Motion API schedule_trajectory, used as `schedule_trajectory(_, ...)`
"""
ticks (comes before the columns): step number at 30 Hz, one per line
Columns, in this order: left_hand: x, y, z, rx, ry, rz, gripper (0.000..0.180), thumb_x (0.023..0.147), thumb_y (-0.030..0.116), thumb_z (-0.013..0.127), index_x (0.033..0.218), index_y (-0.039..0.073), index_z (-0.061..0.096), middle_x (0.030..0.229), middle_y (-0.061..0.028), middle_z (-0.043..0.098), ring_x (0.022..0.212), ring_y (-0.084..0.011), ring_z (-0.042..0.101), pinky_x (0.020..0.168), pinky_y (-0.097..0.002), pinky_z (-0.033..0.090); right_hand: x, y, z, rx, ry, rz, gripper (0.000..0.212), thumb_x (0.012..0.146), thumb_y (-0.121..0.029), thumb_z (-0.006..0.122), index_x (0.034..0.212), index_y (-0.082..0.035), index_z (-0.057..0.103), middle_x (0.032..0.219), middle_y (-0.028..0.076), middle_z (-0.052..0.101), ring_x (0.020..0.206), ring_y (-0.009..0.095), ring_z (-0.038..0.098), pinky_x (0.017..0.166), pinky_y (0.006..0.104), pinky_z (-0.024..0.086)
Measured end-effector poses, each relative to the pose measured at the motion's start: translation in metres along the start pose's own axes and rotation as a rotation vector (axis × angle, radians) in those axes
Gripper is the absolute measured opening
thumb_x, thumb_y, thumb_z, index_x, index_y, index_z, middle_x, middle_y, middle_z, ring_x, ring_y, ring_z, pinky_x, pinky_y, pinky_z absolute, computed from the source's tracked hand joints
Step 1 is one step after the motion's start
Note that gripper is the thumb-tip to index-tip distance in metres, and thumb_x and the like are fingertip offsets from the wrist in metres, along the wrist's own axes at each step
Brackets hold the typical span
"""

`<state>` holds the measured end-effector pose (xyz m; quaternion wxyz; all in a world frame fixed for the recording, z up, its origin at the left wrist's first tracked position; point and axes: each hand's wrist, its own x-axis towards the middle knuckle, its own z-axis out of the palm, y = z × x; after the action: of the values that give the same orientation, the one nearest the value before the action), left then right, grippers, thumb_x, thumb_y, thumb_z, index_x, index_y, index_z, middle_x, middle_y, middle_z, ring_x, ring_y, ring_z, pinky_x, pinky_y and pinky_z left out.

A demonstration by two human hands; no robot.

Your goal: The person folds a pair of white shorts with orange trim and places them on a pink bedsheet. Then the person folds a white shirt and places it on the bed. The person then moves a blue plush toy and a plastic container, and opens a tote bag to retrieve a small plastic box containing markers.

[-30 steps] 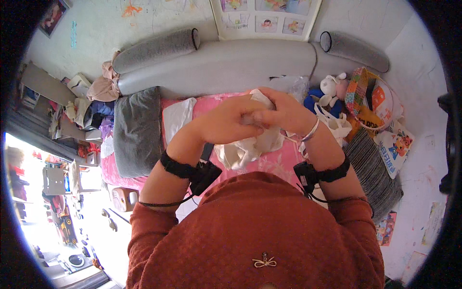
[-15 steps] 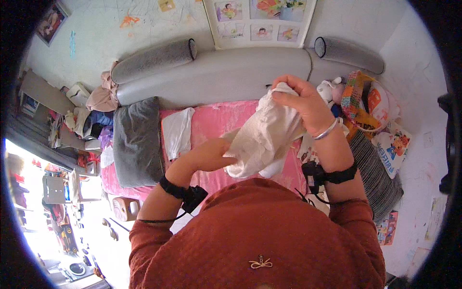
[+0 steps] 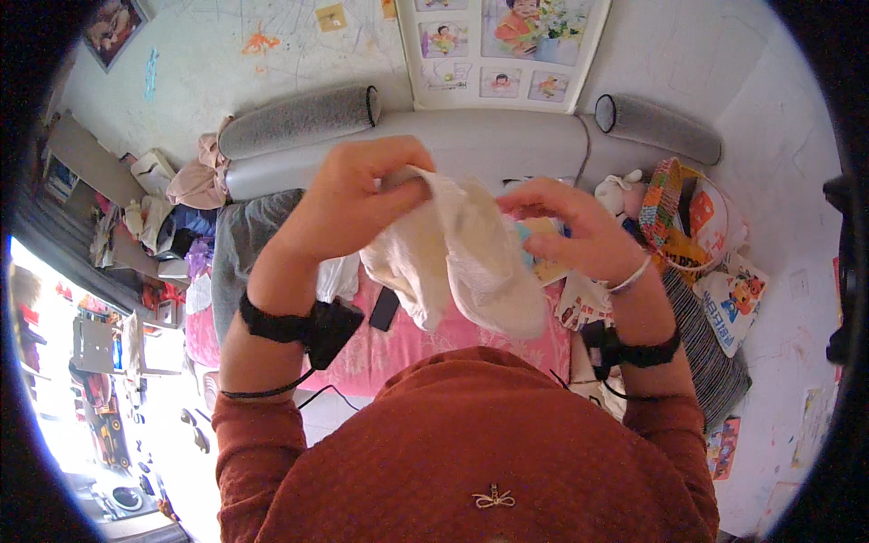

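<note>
From my remote seat I saw the left hand grasping the upper edge of a limp, off-white fabric cloth, which hung in two lobes above the pink, patterned bedsheet. The right hand was just beside the cloth's right side, its grip slack, thumb parted from curved fingers; I could not tell whether they touched the fabric. Toward the bedsheet's near edge, left of the cloth, I made out a flat, black, rectangular object. A dark grey plush cushion lay by the left edge, partly behind the left forearm. Past the far edge, a light grey padded headboard carried two grey cylindrical bolsters.
</note>
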<state>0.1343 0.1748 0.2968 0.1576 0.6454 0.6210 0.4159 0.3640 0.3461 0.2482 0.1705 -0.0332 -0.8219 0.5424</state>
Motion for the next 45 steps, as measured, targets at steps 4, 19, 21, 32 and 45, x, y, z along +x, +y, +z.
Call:
schedule_trajectory(4, 0.018, 0.012, 0.012, 0.030, 0.021, 0.094, 0.010, 0.082, 0.006, 0.065, 0.089, 0.000, 0.061, 0.072, 0.0000, 0.055, 0.071, -0.0055, 0.049, 0.062, -0.0246, 0.043, 0.005, 0.006, 0.025, 0.180, -0.193, 0.074, 0.035, 0.089, -0.020, 0.065, 0.118, -0.002, 0.060, 0.106, 0.005, 0.063, 0.098, 0.015, 0.059, 0.085, 0.0296, 0.047)
schedule_trajectory(19, -0.006, -0.012, -0.074, 0.525, 0.226, 0.247, 0.024, 0.076, 0.017, 0.077, 0.085, 0.000, 0.063, 0.084, -0.0041, 0.062, 0.081, -0.0119, 0.055, 0.070, -0.0305, 0.045, 0.014, -0.060, -0.079, -0.978, 0.264, -0.445, 0.027, 0.078, -0.020, 0.074, 0.086, 0.000, 0.059, 0.091, 0.014, 0.061, 0.086, 0.026, 0.059, 0.075, 0.0344, 0.047)
schedule_trajectory(21, -0.011, -0.013, -0.079, 0.263, 0.275, 0.096, 0.023, 0.076, 0.016, 0.077, 0.087, 0.000, 0.064, 0.086, -0.0036, 0.064, 0.083, -0.0117, 0.057, 0.074, -0.0291, 0.046, 0.016, -0.069, -0.076, -0.893, 0.300, -0.429, 0.027, 0.078, -0.020, 0.074, 0.087, 0.000, 0.059, 0.091, 0.014, 0.062, 0.083, 0.025, 0.060, 0.073, 0.0330, 0.047)
schedule_trajectory(32, -0.002, -0.029, -0.065, -0.149, 0.218, -0.071, 0.011, 0.082, 0.000, 0.061, 0.087, 0.005, 0.053, 0.081, 0.0035, 0.053, 0.079, -0.0040, 0.050, 0.069, -0.0229, 0.043, 0.013, -0.070, -0.062, -0.138, 0.318, 0.021, 0.021, 0.079, -0.011, 0.074, 0.089, -0.006, 0.057, 0.085, -0.004, 0.060, 0.077, 0.004, 0.053, 0.068, 0.0228, 0.045)
schedule_trajectory(45, 0.007, -0.033, -0.057, 0.126, 0.288, 0.004, 0.022, 0.085, -0.004, 0.048, 0.105, 0.002, 0.054, 0.081, 0.0006, 0.054, 0.081, -0.0086, 0.050, 0.071, -0.0246, 0.042, 0.004, -0.069, -0.071, -0.212, 0.303, 0.101, 0.027, 0.076, -0.005, 0.070, 0.095, -0.005, 0.051, 0.088, -0.003, 0.052, 0.083, 0.006, 0.050, 0.075, 0.0226, 0.043)
